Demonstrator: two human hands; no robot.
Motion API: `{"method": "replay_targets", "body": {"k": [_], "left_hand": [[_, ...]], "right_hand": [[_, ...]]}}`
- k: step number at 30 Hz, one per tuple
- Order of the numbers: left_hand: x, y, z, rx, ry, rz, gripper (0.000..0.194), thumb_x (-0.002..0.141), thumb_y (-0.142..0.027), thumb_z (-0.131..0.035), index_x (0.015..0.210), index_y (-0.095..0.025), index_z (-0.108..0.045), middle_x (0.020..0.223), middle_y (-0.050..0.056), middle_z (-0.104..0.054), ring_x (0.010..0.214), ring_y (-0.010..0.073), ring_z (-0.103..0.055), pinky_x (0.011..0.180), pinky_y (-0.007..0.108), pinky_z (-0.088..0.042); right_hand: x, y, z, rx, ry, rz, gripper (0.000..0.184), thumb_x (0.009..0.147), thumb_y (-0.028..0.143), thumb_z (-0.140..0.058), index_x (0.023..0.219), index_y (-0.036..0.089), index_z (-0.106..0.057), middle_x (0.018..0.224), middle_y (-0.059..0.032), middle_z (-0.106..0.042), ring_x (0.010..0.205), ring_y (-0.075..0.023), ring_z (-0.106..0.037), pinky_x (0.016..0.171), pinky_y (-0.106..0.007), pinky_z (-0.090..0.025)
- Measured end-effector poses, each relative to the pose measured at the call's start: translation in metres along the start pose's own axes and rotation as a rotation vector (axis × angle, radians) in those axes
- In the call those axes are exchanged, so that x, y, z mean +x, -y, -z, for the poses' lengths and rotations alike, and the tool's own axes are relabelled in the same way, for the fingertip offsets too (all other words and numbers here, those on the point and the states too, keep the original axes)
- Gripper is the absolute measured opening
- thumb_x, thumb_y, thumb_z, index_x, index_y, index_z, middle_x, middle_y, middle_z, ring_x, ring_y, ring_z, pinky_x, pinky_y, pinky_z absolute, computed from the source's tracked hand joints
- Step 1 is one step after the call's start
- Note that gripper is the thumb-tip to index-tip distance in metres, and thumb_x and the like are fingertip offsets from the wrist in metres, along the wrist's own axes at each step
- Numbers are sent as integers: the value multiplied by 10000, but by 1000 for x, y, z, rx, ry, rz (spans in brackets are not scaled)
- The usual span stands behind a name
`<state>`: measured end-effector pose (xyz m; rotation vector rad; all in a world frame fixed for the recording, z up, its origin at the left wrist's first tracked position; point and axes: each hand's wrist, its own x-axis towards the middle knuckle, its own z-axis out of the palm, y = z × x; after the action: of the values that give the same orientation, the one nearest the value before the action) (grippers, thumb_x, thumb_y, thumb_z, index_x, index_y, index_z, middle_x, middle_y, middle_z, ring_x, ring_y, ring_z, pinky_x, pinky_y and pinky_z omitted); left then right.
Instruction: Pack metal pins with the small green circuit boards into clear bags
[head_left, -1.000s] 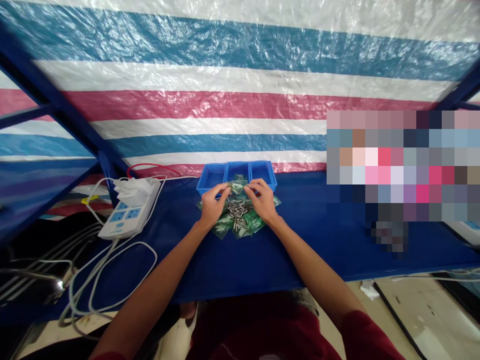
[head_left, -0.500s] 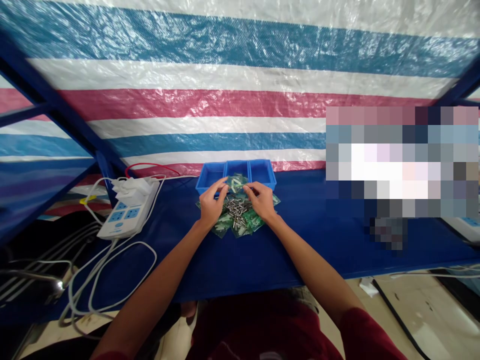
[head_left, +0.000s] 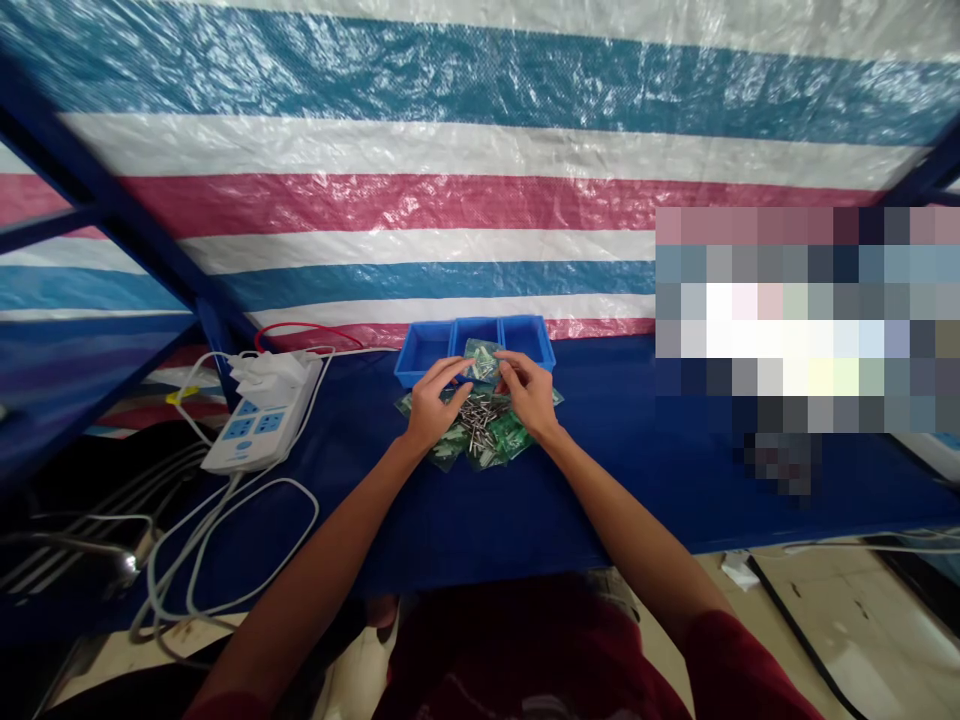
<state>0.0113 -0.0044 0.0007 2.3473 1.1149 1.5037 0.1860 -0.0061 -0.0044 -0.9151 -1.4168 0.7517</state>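
Observation:
A small clear, greenish plastic bag (head_left: 481,361) with pale slender pieces inside is held up before the middle blue bin. My right hand (head_left: 528,392) pinches its right edge between thumb and fingers. My left hand (head_left: 436,400) is at the bag's left side, thumb and fingers apart; its fingertips reach the bag's edge, and whether they touch it I cannot tell. Below and between the hands lies a heap of small metal pins (head_left: 480,420). Several similar filled bags (head_left: 487,457) lie around and under the heap.
Three joined blue bins (head_left: 425,343) stand behind the hands at the back of the blue table (head_left: 480,540). To the left are a white power strip (head_left: 259,425) with plugged adapters and looping cables (head_left: 289,484). A striped plastic sheet (head_left: 450,205) hangs behind. The right side is pixelated.
The bag has moved slightly up and right and is tilted. My left thumb and fingers have parted from their pinch, while my right hand stays on the bag.

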Motion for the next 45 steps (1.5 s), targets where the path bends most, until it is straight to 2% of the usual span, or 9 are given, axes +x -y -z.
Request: {"method": "replay_targets", "body": {"k": [2, 5, 9, 12, 17, 21, 24, 30, 45], "left_hand": [[0, 3, -2, 6, -20, 7, 263, 892, -355, -588, 1072, -192, -689, 1063, 87, -686, 877, 187, -660, 807, 321, -538], [-1, 7, -5, -14, -89, 36, 198, 889, -332, -597, 932, -185, -722, 925, 69, -722, 858, 188, -671, 803, 316, -534], [-2, 9, -7, -80, -175, 200, 209, 864, -349, -622, 859, -169, -727, 824, 49, -733, 755, 174, -676, 731, 289, -535], [-1, 7, -7, -161, -149, 293, 236, 859, -372, -617, 843, -166, -729, 787, 43, -737, 737, 177, -682, 702, 279, -538], [0, 3, -5, -101, -138, 222, 235, 841, -382, -630, 762, -177, -712, 846, 54, -734, 797, 189, -679, 774, 308, -538], [1, 1, -7, -214, -101, 299, 234, 837, -391, -629, 848, -165, -691, 812, 50, -725, 758, 182, -687, 738, 294, -548], [2, 1, -9, -357, -80, 365, 273, 815, -400, -652, 935, -155, -662, 735, 29, -699, 630, 157, -669, 619, 261, -541], [2, 1, -10, -387, -86, 394, 217, 824, -376, -641, 832, -160, -663, 519, -34, -574, 429, 101, -543, 450, 213, -446], [-2, -4, -16, -429, -125, 450, 245, 838, -425, -625, 892, -187, -637, 497, -45, -597, 375, 107, -546, 385, 200, -423]], "right_hand": [[-1, 0, 0, 0, 13, 12, 224, 916, 300, -478, 999, 221, -670, 640, 8, -602, 565, -143, -595, 591, -284, -496], [-1, 1, 0, 0, 19, 67, 232, 901, 279, -481, 1038, 223, -661, 811, -18, -622, 600, -133, -596, 596, -288, -506], [1, 1, 1, -133, -18, 113, 307, 885, 358, -554, 1158, 237, -628, 994, -59, -560, 751, -146, -580, 622, -279, -505], [2, 1, 0, -180, 20, 105, 275, 880, 430, -570, 1024, 220, -677, 1026, -73, -563, 828, -161, -581, 676, -281, -508], [2, -2, -3, -180, -4, 71, 295, 892, 448, -531, 837, 192, -666, 814, -47, -648, 759, -178, -602, 679, -288, -492], [2, -2, -3, -179, -10, 34, 289, 879, 428, -549, 765, 187, -661, 645, -17, -621, 586, -158, -566, 617, -285, -469], [2, -3, -3, -190, 17, 59, 274, 880, 412, -552, 771, 189, -670, 672, -25, -640, 569, -155, -570, 617, -287, -469], [-1, -5, -5, -257, 98, 104, 284, 931, 382, -474, 883, 199, -685, 568, 8, -584, 512, -151, -551, 610, -279, -452], [-5, 1, -7, -337, 77, 64, 390, 976, 477, -328, 892, 214, -603, 586, 17, -527, 545, -152, -509, 569, -251, -371]]}}
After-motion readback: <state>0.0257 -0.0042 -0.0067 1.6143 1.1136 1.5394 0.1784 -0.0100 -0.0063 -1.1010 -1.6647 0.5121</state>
